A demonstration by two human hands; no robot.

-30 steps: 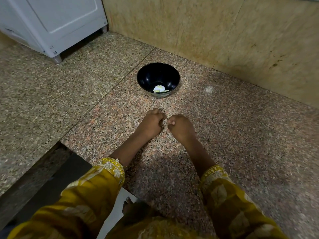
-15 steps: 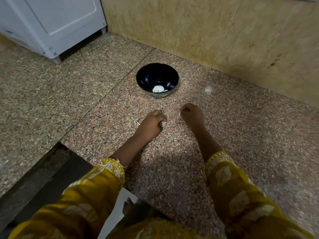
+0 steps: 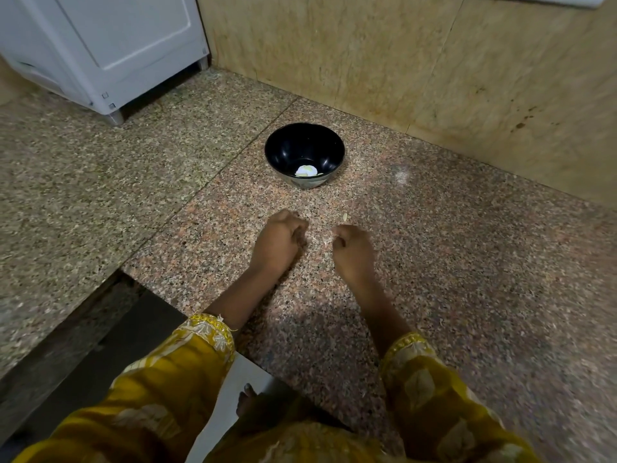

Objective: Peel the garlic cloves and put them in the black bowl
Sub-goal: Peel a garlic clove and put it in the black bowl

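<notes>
The black bowl [image 3: 329,142] stands on the speckled granite floor ahead of me, with a pale peeled garlic clove [image 3: 305,170] lying in its bottom. My left hand [image 3: 278,240] rests on the floor below the bowl, its fingers curled tight round a small garlic clove that they almost hide. My right hand [image 3: 352,250], slightly blurred, sits just to its right with curled fingers and nothing seen in them. Thin scraps of garlic skin [image 3: 325,241] lie between the two hands, and another flake of skin [image 3: 345,216] lies just beyond my right hand.
A white appliance [image 3: 100,45] stands at the back left and a beige stone wall [image 3: 434,78] runs behind the bowl. The floor slab ends at a dark gap [image 3: 100,332] on the left. A white sheet [image 3: 230,392] and a foot [image 3: 248,399] are near my lap.
My right hand left the left hand, swung out to the right and forward, and has come back beside it. A skin flake now lies where it went. The left hand stayed put.
</notes>
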